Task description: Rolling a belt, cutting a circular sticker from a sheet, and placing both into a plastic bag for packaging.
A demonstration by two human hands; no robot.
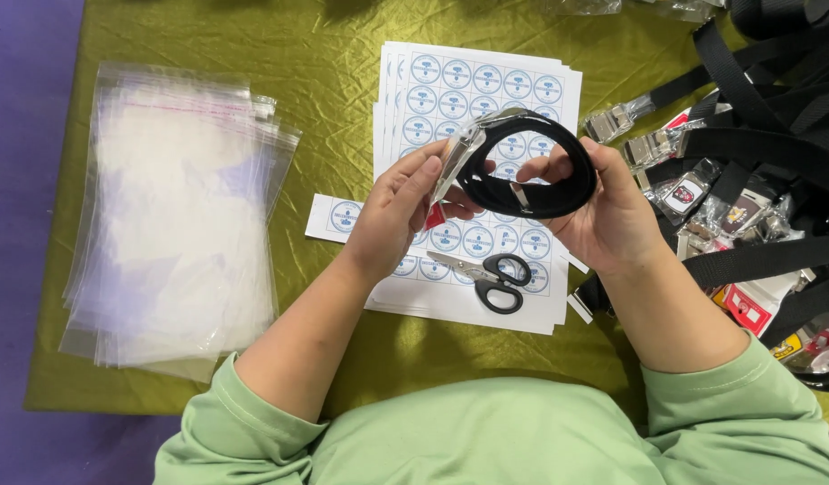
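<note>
Both hands [504, 202] grip a coiled black belt [531, 171] (buckle partly hidden).

The belt [531, 171] was matt black woven cloth, its buckle [456, 160] wrapped in shiny clear plastic. The bags [176, 224] were thin glossy plastic. The sticker sheets [486, 90] were smooth paper. A wrinkled olive cloth [324, 63] with slight sheen covered the tabletop.
</note>
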